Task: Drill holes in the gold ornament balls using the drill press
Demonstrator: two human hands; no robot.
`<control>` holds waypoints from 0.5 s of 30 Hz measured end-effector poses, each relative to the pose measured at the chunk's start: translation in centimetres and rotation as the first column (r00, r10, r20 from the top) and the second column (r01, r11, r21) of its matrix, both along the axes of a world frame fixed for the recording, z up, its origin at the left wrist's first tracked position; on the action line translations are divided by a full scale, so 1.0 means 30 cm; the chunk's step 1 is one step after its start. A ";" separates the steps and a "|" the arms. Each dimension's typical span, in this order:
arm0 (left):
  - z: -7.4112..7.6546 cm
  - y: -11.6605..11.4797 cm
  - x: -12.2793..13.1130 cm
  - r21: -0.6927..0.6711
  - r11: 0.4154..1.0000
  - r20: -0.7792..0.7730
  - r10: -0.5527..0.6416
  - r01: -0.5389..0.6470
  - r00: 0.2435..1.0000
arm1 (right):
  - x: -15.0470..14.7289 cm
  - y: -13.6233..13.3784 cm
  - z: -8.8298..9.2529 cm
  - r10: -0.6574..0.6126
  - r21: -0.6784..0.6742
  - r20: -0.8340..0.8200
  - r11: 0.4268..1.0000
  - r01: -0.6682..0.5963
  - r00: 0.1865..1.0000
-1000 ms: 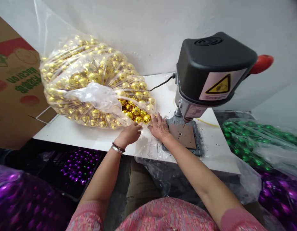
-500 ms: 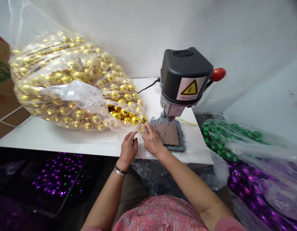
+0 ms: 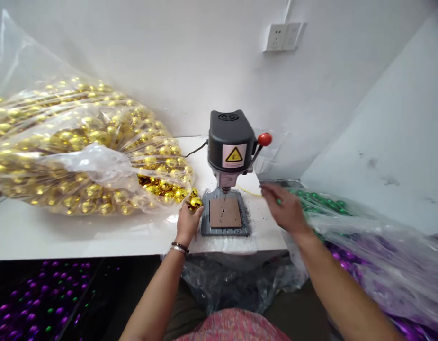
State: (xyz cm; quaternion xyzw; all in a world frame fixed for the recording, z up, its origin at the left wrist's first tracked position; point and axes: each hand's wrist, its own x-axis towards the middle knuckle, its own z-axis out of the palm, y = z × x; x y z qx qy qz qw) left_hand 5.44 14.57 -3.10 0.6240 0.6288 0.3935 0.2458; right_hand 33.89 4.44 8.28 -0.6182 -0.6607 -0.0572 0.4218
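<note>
My left hand (image 3: 189, 221) is at the left edge of the drill press base, its fingers closed on a shiny gold ball (image 3: 195, 203). More gold balls spill from the mouth of the clear plastic bag (image 3: 108, 163) just behind it. The small bench drill press (image 3: 230, 142) has a dark housing, a warning sticker and a lever with a red knob (image 3: 264, 139). Under its chuck lies a brown board (image 3: 225, 212) with a hole in it. My right hand (image 3: 284, 206) is in the air right of the press, below the knob; motion smears its fingers.
Dark specks litter the white table (image 3: 133, 237) around the press. Bags of green balls (image 3: 321, 201) and purple balls (image 3: 353, 260) stand at the right. Purple and green balls (image 3: 34, 298) lie below the table at left. A wall socket (image 3: 282, 37) is behind.
My right hand has left the gold balls and swung right, past the press. My left hand now grips a gold ball beside the base. The view has shifted, showing more wall.
</note>
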 end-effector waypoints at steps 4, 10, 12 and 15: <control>-0.001 0.036 0.028 -0.064 0.998 0.085 0.028 -0.022 0.996 | 0.111 0.160 0.216 -0.122 -0.006 -0.341 0.992 0.128 0.932; 0.024 0.027 0.035 -0.123 0.990 0.101 0.087 -0.074 0.991 | 0.074 0.384 0.303 -0.031 -0.062 -0.470 0.998 0.002 0.882; 0.037 0.007 0.028 -0.085 0.996 0.129 0.041 -0.030 0.991 | 0.056 0.432 0.287 -0.019 -0.093 -0.503 0.995 -0.032 0.864; 0.045 -0.028 0.009 0.025 1.000 0.147 -0.020 0.016 0.989 | 0.042 0.474 0.264 0.001 -0.097 -0.538 0.993 -0.063 0.843</control>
